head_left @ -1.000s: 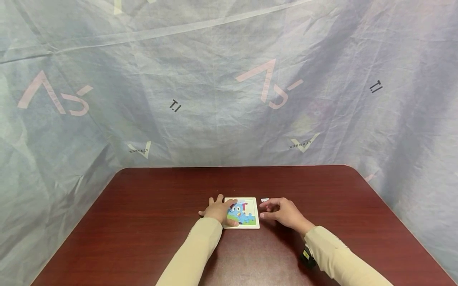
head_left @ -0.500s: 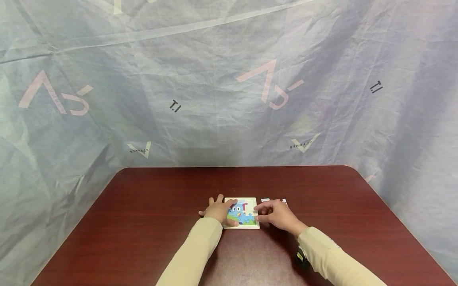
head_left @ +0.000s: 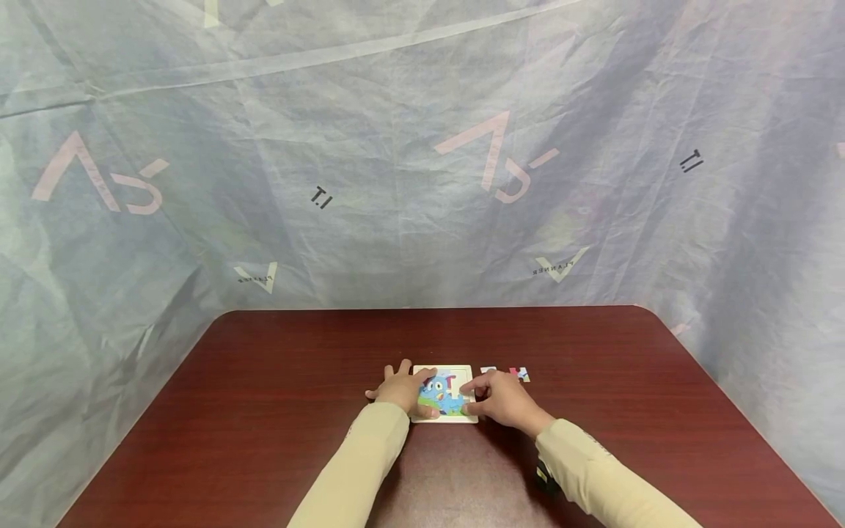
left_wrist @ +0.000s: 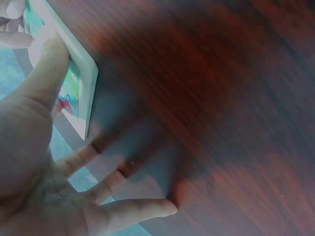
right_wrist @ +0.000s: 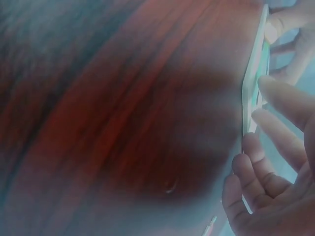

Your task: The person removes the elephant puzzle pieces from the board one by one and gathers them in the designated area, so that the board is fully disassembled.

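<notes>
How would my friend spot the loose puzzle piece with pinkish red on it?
On the dark red table, find the pale-framed puzzle board partly under the left hand. Just past the right hand, this puzzle piece lies farther right than another loose piece. Its pinkish-red patch sets it apart from that pale, partly hidden neighbour.

The left hand point(head_left: 396, 392) hides part of the puzzle's left edge, and the right hand point(head_left: 505, 401) blocks its right side, so can't tell if a piece is pinched in there. A loose piece point(head_left: 487, 369) just beyond the right hand is partly covered, its print too tiny to read. The right sleeve point(head_left: 594, 466) mostly hides some black thing point(head_left: 543, 473) under that wrist. Left wrist cam crops the puzzle point(left_wrist: 74, 88) up top, and the table point(left_wrist: 236, 98) is blurry.
</notes>
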`<state>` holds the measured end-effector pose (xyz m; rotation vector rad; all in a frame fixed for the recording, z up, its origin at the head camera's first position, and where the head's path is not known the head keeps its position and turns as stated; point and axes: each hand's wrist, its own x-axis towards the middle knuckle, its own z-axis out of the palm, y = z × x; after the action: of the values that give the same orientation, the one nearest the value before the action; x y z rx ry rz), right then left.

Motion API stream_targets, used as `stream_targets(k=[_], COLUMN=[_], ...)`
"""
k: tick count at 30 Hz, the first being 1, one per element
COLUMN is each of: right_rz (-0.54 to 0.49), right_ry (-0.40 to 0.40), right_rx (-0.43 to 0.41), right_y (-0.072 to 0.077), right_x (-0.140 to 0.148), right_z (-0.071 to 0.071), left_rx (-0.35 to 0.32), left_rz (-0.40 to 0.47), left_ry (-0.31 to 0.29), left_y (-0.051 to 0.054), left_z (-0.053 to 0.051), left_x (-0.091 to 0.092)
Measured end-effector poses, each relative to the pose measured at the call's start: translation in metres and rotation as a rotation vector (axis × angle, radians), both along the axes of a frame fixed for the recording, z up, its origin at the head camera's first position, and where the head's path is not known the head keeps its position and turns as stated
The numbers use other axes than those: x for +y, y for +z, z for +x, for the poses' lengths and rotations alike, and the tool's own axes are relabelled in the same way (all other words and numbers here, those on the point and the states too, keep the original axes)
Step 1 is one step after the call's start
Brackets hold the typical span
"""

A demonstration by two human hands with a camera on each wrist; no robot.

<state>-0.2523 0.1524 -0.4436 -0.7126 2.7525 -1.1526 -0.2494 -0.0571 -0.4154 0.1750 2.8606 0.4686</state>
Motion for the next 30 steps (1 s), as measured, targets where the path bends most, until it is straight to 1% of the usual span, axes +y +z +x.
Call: stream_targets(k=[4,7,13,20,24,30], right_rz=[0.082,0.111,0.131,0.133,0.129,0.128], right_ry=[0.016,0.018,-0.011,-0.058,-0.069,-0.063], right_rx=[0.076,0.102,0.099,0.119,0.119,0.137], right_y=[0.001,0.001,0.002,0.001,0.002,0.005], right_x=[-0.002,-0.003,-0.005,-0.011,-0.011,-0.012], right_z=[0.0,0.001,0.001,0.003,0.005,0.007], left_rx=[-0.003,-0.006,-0.008,-0.005,-0.006,-0.009], left_rz=[0.01,0.014,-0.002,-0.01,-0.007,-0.007], left_ry=[0.001,-0.001,-0.005,-0.009,-0.007,-0.006], left_y=[0.001,0.001,-0.001,-0.004,-0.003,0.001], left_z=[0.001,0.001,0.0,-0.004,-0.003,0.0], left_x=[0.0,-0.001,0.0,0.0,0.0,0.001])
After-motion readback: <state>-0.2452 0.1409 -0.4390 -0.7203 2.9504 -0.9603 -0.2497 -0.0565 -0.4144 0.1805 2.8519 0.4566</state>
